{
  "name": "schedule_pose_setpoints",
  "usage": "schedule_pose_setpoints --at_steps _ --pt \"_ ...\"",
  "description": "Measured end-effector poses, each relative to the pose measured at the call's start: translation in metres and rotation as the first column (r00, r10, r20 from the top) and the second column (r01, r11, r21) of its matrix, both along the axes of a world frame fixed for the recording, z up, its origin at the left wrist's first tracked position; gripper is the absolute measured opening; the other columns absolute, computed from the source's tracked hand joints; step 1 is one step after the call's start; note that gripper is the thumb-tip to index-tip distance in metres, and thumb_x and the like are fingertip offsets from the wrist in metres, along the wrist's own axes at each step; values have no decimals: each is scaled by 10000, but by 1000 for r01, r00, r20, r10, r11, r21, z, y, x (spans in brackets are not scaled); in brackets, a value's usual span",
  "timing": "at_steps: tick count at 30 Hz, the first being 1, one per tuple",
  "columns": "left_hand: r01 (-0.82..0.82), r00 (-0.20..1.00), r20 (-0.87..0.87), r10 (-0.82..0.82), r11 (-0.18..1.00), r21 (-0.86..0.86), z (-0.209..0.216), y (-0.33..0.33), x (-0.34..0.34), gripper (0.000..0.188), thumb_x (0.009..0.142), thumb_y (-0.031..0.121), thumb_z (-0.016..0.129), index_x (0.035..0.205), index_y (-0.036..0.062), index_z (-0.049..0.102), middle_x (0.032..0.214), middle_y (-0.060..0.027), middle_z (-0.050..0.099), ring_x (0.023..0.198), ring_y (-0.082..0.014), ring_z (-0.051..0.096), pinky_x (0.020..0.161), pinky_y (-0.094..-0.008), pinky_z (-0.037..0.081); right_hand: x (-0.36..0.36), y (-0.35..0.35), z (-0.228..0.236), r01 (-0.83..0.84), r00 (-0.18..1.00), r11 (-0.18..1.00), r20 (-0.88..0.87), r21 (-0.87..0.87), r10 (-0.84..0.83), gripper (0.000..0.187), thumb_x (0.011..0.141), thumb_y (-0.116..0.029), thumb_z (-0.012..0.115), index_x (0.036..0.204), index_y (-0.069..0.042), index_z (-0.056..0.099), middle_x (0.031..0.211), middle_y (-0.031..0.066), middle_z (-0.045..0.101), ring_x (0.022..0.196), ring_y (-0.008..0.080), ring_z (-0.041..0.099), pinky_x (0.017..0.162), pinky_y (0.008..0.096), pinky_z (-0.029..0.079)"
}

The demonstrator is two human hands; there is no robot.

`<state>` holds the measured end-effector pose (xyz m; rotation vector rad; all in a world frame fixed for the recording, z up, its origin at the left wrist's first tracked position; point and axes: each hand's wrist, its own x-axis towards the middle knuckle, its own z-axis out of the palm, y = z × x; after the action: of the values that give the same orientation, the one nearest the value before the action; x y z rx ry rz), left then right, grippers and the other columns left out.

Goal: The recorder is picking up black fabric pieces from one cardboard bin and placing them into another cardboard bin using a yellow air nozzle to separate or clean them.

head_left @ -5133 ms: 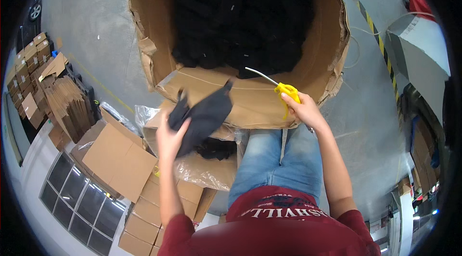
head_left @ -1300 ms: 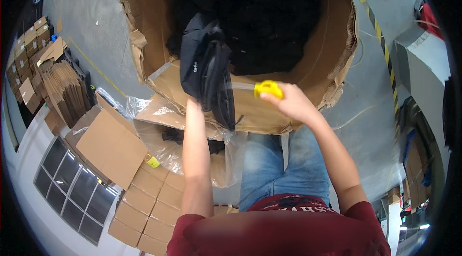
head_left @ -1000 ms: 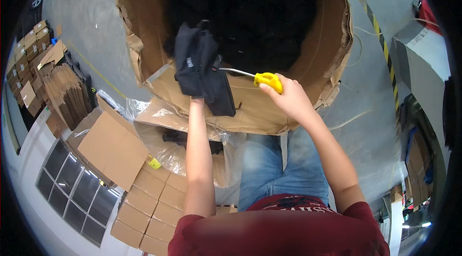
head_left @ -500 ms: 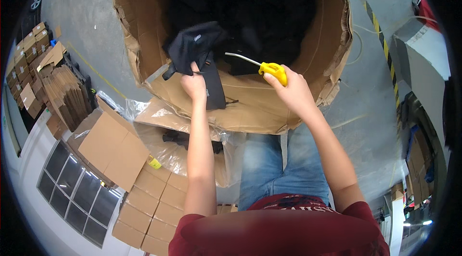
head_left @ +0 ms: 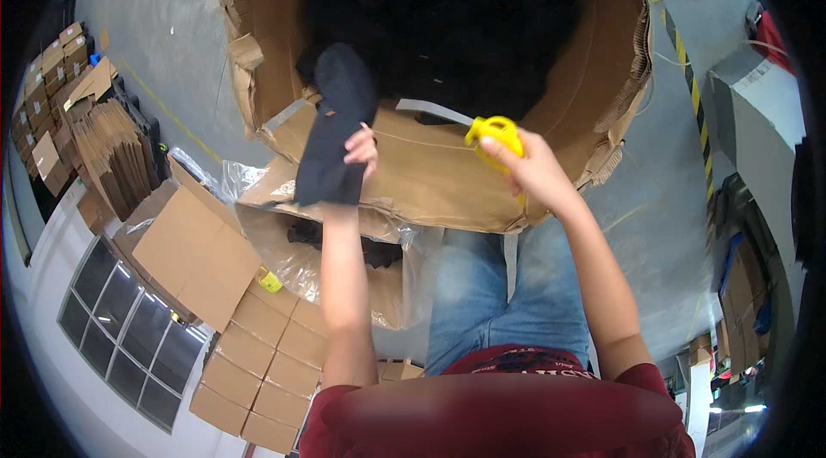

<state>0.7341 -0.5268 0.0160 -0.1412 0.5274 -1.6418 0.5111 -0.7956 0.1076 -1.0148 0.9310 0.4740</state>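
Observation:
A long black fabric piece (head_left: 331, 153) hangs over the near rim of a large cardboard box and partly covers my left hand (head_left: 362, 151). The fingers of that hand are curled at the piece's right edge, holding it, and the wrist is hidden beneath the cloth. Its outline is smeared by motion. My right hand (head_left: 535, 167) is wrapped round a yellow air blow gun (head_left: 496, 138), whose thin metal nozzle points left over the box. Inside the cardboard box (head_left: 430, 184) lies a heap of black fabric items (head_left: 447, 19), too dark to tell apart.
Below the big box stands a smaller carton lined with clear plastic (head_left: 288, 273), with black items inside. Stacked cartons (head_left: 258, 355) rise at the lower left, near a barred window (head_left: 129, 329). Flattened cardboard (head_left: 112, 144) leans farther left. Black-and-yellow floor tape (head_left: 693, 97) runs along the right.
The black fabric piece has swung down and spread over my left hand and wrist, which it did not cover before. My right hand still grips the blow gun, its nozzle now blurred.

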Motion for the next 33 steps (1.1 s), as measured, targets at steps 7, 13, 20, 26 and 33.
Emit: schedule_pose_setpoints --at_steps 7,13,20,26,33 --pt "-202 959 159 235 959 -200 165 256 -106 399 926 376 441 974 -6 546 809 -204 637 678 -292 663 531 -321 504 -36 -10 -32 -24 997 950 63 -311 46 426 854 -445 584 905 -23 608 616 13 538 496 92 505 458 271 426" --pt "-805 51 -453 -890 -305 509 260 245 -90 609 838 515 561 1035 -61 580 1016 -197 603 980 -262 574 808 -369 448 -31 -19 -31 99 987 994 -120 -34 -103 414 865 -440 583 821 -28 581 584 31 565 394 76 480 381 209 378" --pt "-584 -104 440 -892 413 699 81 -44 -64 211 857 92 609 1042 11 548 938 -67 616 838 -160 611 777 -272 493 -61 -30 -62 446 869 892 -202 -74 -451 506 921 -469 460 996 16 586 589 18 517 358 53 387 359 183 289" --pt "-107 -983 -182 1 808 580 -151 -214 -43 762 690 255 742 1345 162 364 1445 -128 265 1324 -366 244 1063 -526 233 -59 -21 -75 507 821 861 -280 -40 -497 495 927 -436 461 1026 32 589 639 -3 488 377 47 370 371 182 272" --pt "-150 -938 -299 175 574 805 -235 -226 0 734 728 358 712 1357 189 373 1317 -137 430 1212 -366 386 967 -535 353 -52 -8 -81 557 808 815 -119 -160 -576 339 935 -327 507 921 -3 605 716 22 600 573 85 542 525 227 424"
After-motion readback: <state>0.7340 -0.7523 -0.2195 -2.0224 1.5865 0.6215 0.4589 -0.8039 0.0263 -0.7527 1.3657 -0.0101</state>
